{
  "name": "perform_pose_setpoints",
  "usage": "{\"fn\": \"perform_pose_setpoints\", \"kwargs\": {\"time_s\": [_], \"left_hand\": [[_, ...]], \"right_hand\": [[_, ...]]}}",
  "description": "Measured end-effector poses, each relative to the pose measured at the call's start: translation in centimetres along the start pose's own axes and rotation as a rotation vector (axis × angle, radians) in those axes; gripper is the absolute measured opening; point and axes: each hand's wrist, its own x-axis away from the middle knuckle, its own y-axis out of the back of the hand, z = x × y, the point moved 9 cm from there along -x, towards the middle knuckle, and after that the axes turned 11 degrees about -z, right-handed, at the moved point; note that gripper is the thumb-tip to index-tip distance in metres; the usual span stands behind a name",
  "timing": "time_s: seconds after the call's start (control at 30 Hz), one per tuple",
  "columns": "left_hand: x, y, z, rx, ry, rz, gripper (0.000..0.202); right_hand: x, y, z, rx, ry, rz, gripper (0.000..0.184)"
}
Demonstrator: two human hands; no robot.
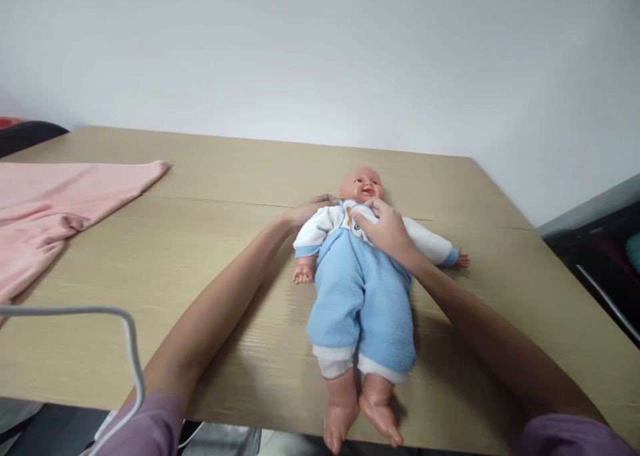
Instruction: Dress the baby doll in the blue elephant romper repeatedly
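A baby doll [359,289] lies on its back on the wooden table [210,243], head away from me, dressed in a blue and white fleece romper. My left hand [307,211] reaches to the doll's near shoulder, fingers curled onto the white collar beside the neck. On the doll's chest rests my right hand [385,228], pinching the romper's fabric at the collar under the chin. The doll's bare feet hang over the table's front edge.
A pink garment [60,206] lies spread at the table's left. A white cable [127,349] loops in front at the lower left. A dark chair back [27,135] shows at far left, and dark clutter [605,256] sits right of the table.
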Motion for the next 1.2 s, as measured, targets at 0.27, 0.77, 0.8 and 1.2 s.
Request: {"fn": "perform_pose_setpoints", "kwargs": {"time_s": [0.27,0.77,0.8,1.2], "left_hand": [[1.6,3.1,-1.7,-0.467,0.028,0.138,0.054],[3.2,7.5,-6.6,-1.046,-0.099,0.09,0.046],[3.8,7.0,-7.5,-1.1,-0.166,0.073,0.04],[9.5,-16.1,-6.5,-1.23,-0.973,0.31,0.034]], "right_hand": [[-1.3,0.9,-1.2,-0.022,-0.066,0.397,0.035],[0.8,10.0,-4.8,0.192,0.099,0.262,0.042],[1.9,11.0,-5.4,0.214,0.133,0.185,0.043],[6.1,17.3,-12.5,-0.031,-0.081,-0.143,0.07]]}}
